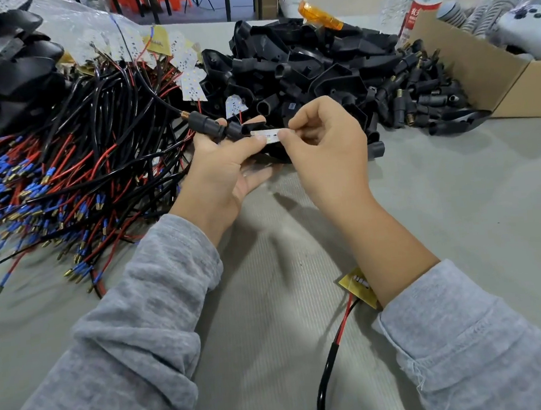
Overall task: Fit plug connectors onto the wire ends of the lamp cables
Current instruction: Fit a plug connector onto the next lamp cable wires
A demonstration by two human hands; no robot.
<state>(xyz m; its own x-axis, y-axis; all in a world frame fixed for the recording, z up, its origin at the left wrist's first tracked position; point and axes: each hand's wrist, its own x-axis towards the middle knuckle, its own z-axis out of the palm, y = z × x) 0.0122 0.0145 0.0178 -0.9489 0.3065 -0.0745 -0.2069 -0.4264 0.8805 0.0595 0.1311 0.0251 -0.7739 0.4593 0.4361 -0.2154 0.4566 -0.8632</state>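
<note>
Left hand [223, 169] grips black plug connector [210, 128] steady while right hand [326, 147] pinches white LED strip [266, 136], apparently aligning the two.

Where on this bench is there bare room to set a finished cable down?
Bare grey table lies right of the right hand, in front of the cardboard box; another patch lies between the sleeves, left of the loose cable. Crowded: the wire pile at left and the black plug heap behind the hands.
</note>
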